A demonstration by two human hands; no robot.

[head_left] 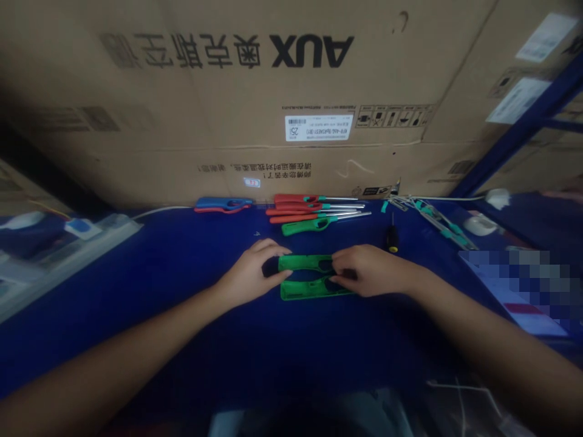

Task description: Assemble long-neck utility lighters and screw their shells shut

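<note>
Two green plastic shell halves (314, 290) lie side by side on the blue table, one nearer to me and one farther. My left hand (255, 271) is at their left ends, its thumb and fingers apart, touching the farther half (298, 263). At their right ends is my right hand (364, 270), fingers curled in; its fingertips are at the green parts, and any small piece between them is hidden. Just beyond lies a green lighter (300, 226) with a metal tube, beside several red lighters (291, 206).
A blue lighter piece (218, 204) lies back left. A black screwdriver (392, 238) and metal tubes with teal parts (439, 221) are at right. Cardboard (228, 133) walls the back. A power strip (91, 243) stands left, a pixelated sheet (523, 297) right.
</note>
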